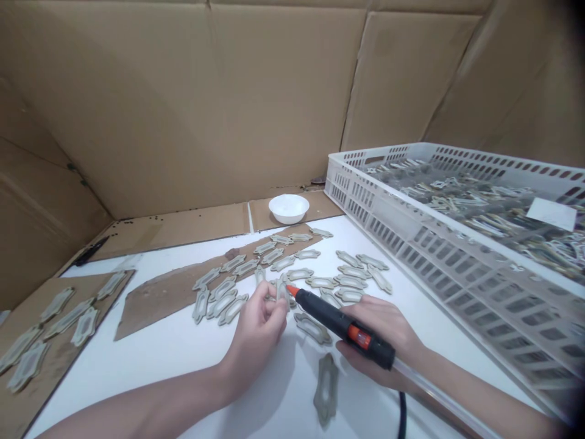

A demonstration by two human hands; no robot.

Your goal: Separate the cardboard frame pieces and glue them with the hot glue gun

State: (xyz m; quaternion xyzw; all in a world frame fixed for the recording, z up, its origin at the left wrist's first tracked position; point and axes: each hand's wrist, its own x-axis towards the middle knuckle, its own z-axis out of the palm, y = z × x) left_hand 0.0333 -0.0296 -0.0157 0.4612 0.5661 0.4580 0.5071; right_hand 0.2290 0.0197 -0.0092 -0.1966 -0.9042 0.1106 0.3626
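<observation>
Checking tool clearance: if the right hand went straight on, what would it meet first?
Probably the pale plate held by the left hand, beyond the orange tip of the black tool in the right hand; depth is unclear.

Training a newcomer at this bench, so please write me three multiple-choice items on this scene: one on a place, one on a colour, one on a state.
1. Where does the white bowl stand?
A. On the brown cardboard
B. Inside the white plastic crate
C. Balanced on the crate's rim

2. What colour is the tip of the black tool in the right hand?
A. Blue
B. Green
C. Orange-red

3. What is the left hand doing?
A. Lying flat and open
B. Pinching a pale moulded piece
C. Gripping the black tool too

Answers:
1. A, as it sits at the back on the cardboard.
2. C, as the tool's front end shows orange-red.
3. B, as the thumb and fingers close on the piece.
</observation>
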